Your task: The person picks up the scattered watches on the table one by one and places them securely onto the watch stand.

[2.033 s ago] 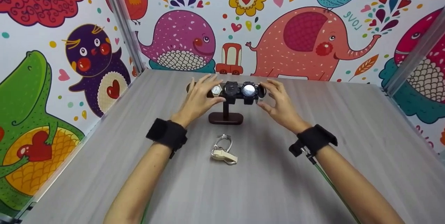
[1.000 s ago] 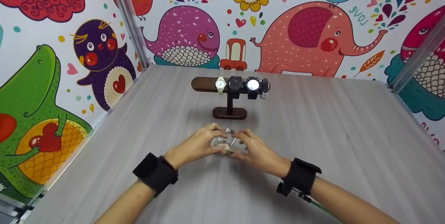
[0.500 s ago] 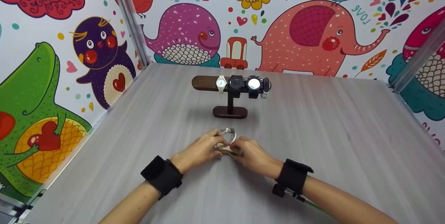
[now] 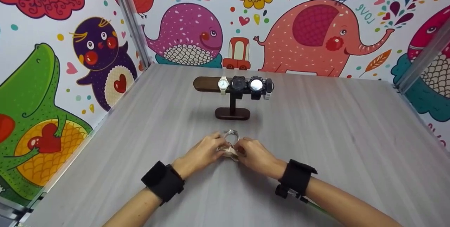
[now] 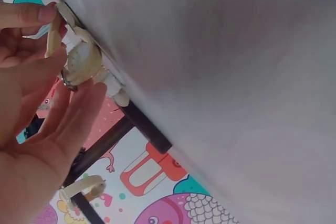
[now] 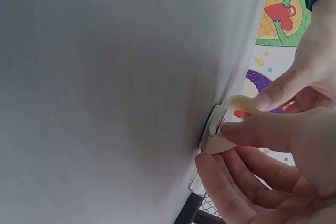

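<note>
A cream watch (image 4: 230, 152) lies low at the table, held between both hands. In the left wrist view its round dial (image 5: 80, 62) faces the camera. My left hand (image 4: 201, 153) pinches it from the left, thumb on the strap and fingers by the case. From the right, my right hand (image 4: 258, 156) grips the strap (image 6: 219, 144) between thumb and fingers. Just behind stands a white-banded watch (image 4: 232, 135), its band making an upright loop; the hands partly hide its lower part. How the cream watch's clasp sits is hidden by fingers.
Farther back stands a dark wooden watch stand (image 4: 205, 84) bearing a cream watch (image 4: 223, 84), a black watch (image 4: 238, 84), a watch with a bright face (image 4: 256, 84) and a dark one at the right end. Printed wall panels (image 4: 242, 26) bound the grey table (image 4: 316, 121).
Both hands have left the watch stand and come nearer to the cream watch on the table. They have gripped it and turned it slightly over the last half second.
</note>
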Tool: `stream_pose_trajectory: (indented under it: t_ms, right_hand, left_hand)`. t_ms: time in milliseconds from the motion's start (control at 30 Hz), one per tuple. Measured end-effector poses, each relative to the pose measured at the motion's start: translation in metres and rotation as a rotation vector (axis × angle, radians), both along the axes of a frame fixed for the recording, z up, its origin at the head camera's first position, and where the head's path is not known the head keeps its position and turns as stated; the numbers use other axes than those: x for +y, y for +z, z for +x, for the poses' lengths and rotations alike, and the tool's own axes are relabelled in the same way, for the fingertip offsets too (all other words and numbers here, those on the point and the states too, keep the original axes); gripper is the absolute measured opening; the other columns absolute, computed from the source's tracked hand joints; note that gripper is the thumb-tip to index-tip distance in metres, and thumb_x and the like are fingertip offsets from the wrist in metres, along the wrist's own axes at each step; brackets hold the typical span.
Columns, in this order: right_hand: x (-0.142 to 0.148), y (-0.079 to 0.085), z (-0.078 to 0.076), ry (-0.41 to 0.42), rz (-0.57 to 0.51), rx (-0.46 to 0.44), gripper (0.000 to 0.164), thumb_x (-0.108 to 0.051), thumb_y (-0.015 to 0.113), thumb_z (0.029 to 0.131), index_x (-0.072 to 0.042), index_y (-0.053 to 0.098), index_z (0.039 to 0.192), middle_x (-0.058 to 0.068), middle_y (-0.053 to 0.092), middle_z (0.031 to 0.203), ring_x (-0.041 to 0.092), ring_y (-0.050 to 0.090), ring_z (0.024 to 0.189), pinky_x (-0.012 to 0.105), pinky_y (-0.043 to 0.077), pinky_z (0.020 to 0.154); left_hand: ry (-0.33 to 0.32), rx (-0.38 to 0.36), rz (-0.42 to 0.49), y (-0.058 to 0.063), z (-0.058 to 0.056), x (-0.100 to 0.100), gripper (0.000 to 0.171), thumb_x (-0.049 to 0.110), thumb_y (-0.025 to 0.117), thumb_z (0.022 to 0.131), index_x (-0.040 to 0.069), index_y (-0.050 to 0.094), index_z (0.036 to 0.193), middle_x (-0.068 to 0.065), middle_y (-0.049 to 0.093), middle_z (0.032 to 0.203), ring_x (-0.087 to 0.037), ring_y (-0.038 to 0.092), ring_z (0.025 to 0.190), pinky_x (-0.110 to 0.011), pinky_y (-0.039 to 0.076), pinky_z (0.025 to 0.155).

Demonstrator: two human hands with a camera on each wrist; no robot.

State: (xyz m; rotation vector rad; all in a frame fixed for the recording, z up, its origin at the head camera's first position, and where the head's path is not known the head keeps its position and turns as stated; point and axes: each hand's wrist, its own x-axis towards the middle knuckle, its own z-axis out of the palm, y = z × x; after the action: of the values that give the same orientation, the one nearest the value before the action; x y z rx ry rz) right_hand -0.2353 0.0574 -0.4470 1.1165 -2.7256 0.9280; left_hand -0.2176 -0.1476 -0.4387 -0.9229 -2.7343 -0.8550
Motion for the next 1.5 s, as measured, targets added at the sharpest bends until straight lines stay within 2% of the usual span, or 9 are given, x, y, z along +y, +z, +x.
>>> stream_pose_trajectory:
  t_ms: [200,433,600,700,867,967,1167,1333,1500]
  right_hand:
    - [0.006,0.006,0.002,0.013,-0.013,0.002,0.019,0.006,0.074,0.081,0.002,0.070,0.100,0.014,0.071,0.091,0.025,0.071,0.084,0.030,0.062,0.073]
    - [0.015,0.019,0.006,-0.018,-0.044,-0.046,0.025,0.005,0.071,0.083,0.003,0.069,0.108,0.018,0.073,0.100,0.030,0.073,0.091,0.040,0.063,0.079]
    - [0.020,0.027,0.010,-0.042,-0.101,0.001,0.026,0.002,0.070,0.087,0.003,0.067,0.113,0.019,0.072,0.107,0.031,0.072,0.094,0.038,0.063,0.077]
    - [0.024,0.032,0.012,-0.055,-0.177,0.031,0.035,0.005,0.070,0.086,0.005,0.064,0.120,0.019,0.068,0.112,0.032,0.069,0.100,0.036,0.063,0.078]
    - [0.028,0.040,0.013,-0.035,-0.309,0.202,0.057,0.010,0.075,0.078,0.006,0.055,0.132,0.019,0.060,0.126,0.034,0.063,0.114,0.036,0.062,0.085]
    - [0.030,0.045,0.011,0.013,-0.355,0.342,0.066,0.010,0.080,0.074,0.006,0.053,0.135,0.019,0.058,0.131,0.033,0.062,0.117,0.036,0.061,0.086]
    - [0.033,0.051,0.012,0.099,-0.330,0.514,0.075,0.000,0.088,0.072,0.004,0.052,0.138,0.017,0.057,0.133,0.029,0.060,0.119,0.028,0.057,0.096]
    - [0.035,0.052,0.013,0.147,-0.337,0.550,0.077,-0.001,0.090,0.069,0.005,0.053,0.137,0.019,0.057,0.133,0.030,0.060,0.120,0.014,0.045,0.107]
    - [0.040,0.057,0.010,0.155,-0.368,0.559,0.073,0.001,0.090,0.068,0.003,0.056,0.133,0.019,0.057,0.133,0.030,0.060,0.121,0.013,0.044,0.107]
  left_hand:
    - [0.001,0.012,0.063,0.007,0.001,0.004,0.014,-0.001,0.072,0.087,-0.003,0.073,0.101,-0.015,0.066,0.098,-0.027,0.070,0.092,-0.031,0.062,0.083]
    - [0.078,-0.064,0.180,0.016,0.001,0.007,0.014,0.001,0.068,0.091,-0.002,0.072,0.104,-0.013,0.066,0.098,-0.024,0.069,0.092,-0.028,0.062,0.081]
    - [0.157,-0.108,0.323,0.025,-0.002,0.011,0.013,0.004,0.066,0.094,0.000,0.072,0.105,-0.012,0.069,0.101,-0.023,0.069,0.092,-0.026,0.060,0.078]
    - [0.198,-0.158,0.459,0.030,-0.005,0.017,0.012,0.004,0.064,0.095,0.000,0.070,0.105,-0.015,0.071,0.103,-0.026,0.072,0.095,-0.028,0.061,0.080]
    - [0.246,-0.295,0.720,0.041,-0.011,0.030,0.013,-0.001,0.061,0.097,-0.006,0.067,0.107,-0.023,0.071,0.102,-0.024,0.072,0.090,-0.024,0.062,0.070]
    - [0.279,-0.347,0.797,0.046,-0.012,0.038,0.015,-0.002,0.058,0.098,-0.008,0.065,0.110,-0.024,0.070,0.103,-0.014,0.070,0.083,-0.018,0.058,0.063]
    - [0.228,-0.520,0.973,0.052,-0.010,0.055,0.018,-0.004,0.051,0.100,-0.012,0.057,0.115,-0.029,0.066,0.116,-0.019,0.075,0.084,-0.032,0.064,0.076]
    - [0.200,-0.547,1.028,0.057,-0.010,0.066,0.018,-0.005,0.051,0.100,-0.013,0.057,0.115,-0.029,0.066,0.117,-0.017,0.074,0.084,-0.037,0.063,0.083]
    - [0.203,-0.539,1.028,0.064,-0.011,0.073,0.019,-0.003,0.052,0.100,-0.012,0.057,0.116,-0.028,0.067,0.116,-0.016,0.073,0.085,-0.036,0.063,0.083]
